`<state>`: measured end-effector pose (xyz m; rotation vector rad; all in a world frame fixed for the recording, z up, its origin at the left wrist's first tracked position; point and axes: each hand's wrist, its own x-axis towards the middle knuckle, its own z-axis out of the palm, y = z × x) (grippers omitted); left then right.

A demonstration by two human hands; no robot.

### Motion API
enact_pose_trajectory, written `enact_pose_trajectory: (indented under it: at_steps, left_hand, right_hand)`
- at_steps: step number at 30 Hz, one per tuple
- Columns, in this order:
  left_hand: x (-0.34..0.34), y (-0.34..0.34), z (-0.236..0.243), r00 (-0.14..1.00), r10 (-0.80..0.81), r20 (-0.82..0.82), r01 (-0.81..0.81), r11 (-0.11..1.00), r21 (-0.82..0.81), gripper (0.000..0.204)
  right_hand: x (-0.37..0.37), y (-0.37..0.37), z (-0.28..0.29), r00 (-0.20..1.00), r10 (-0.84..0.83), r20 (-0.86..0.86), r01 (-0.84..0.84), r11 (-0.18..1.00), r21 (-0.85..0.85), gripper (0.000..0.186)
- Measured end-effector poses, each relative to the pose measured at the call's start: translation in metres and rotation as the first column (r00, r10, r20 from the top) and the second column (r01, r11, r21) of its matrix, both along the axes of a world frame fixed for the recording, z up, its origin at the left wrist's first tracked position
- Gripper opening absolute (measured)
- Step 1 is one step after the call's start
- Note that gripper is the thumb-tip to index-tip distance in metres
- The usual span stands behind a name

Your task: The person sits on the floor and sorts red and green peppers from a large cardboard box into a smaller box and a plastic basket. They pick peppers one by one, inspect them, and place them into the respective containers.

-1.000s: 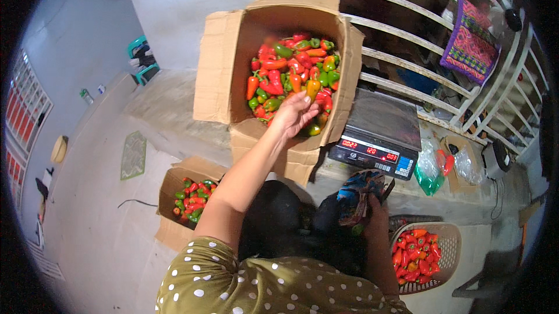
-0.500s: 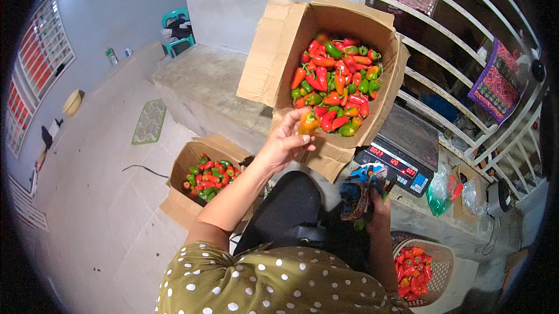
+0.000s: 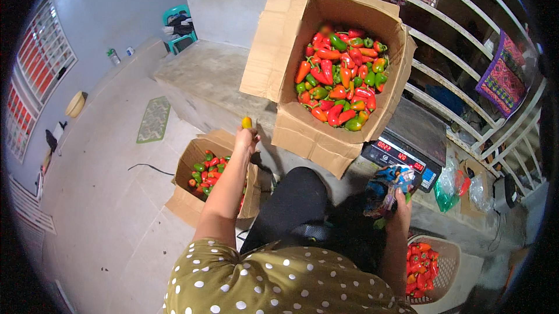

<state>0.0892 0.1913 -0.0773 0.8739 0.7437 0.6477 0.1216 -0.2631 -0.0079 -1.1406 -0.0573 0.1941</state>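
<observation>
My left hand [image 3: 248,139] is closed on a yellow-orange pepper [image 3: 247,122], held above the far edge of the smaller cardboard box [image 3: 176,205]. That box holds red and green peppers [image 3: 205,175], partly hidden by my forearm. At the right, my right hand [image 3: 400,212] is closed round a bunched blue patterned cloth [image 3: 384,189]. Bits of green show beside the cloth, too small to name. Ahead of me, a large open cardboard box [image 3: 269,46] holds many red, green and orange peppers [image 3: 340,78].
A digital scale [image 3: 402,160] sits beside the large box on a concrete ledge [image 3: 204,72]. Low at the right stands a plastic basket [image 3: 449,256] of red peppers. Plastic bags [image 3: 447,189] lie past the scale, near a white metal grille [image 3: 437,49]. A mat [image 3: 154,119] lies on the floor.
My left hand has carried the pepper left, from the large box's near edge to above the smaller box. My right hand and the cloth have shifted slightly right in the picture.
</observation>
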Motion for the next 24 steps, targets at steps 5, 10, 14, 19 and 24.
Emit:
enact_pose_trajectory:
  at_steps: [5, 10, 14, 19, 24]
  left_hand:
    - [0.034, 0.051, -0.059, 0.990, -0.008, 0.138, 0.025, 0.992, -0.122, 0.039]
    - [0.071, 0.063, -0.065, 0.976, 0.139, 0.169, -0.095, 0.964, -0.248, 0.037]
    - [0.088, 0.041, -0.031, 0.983, -0.142, 0.116, 0.145, 0.989, -0.022, 0.029]
    - [0.097, 0.048, -0.022, 0.930, -0.324, 0.171, 0.319, 0.946, 0.059, 0.028]
    - [0.129, 0.043, -0.012, 0.988, -0.074, -0.134, 0.076, 0.997, 0.011, 0.022]
  right_hand:
    - [-0.003, -0.011, -0.005, 0.997, -0.073, -0.001, 0.073, 0.997, -0.007, 0.038]
    - [-0.006, -0.016, -0.001, 0.996, -0.072, -0.044, 0.069, 0.996, -0.051, 0.037]
    - [0.003, -0.016, -0.014, 0.998, -0.060, -0.001, 0.060, 0.996, -0.060, 0.032]
    - [0.009, -0.003, -0.008, 0.999, 0.015, -0.049, -0.014, 1.000, 0.013, 0.035]
    - [0.004, -0.008, -0.010, 0.994, -0.007, -0.105, 0.004, 1.000, -0.023, 0.035]
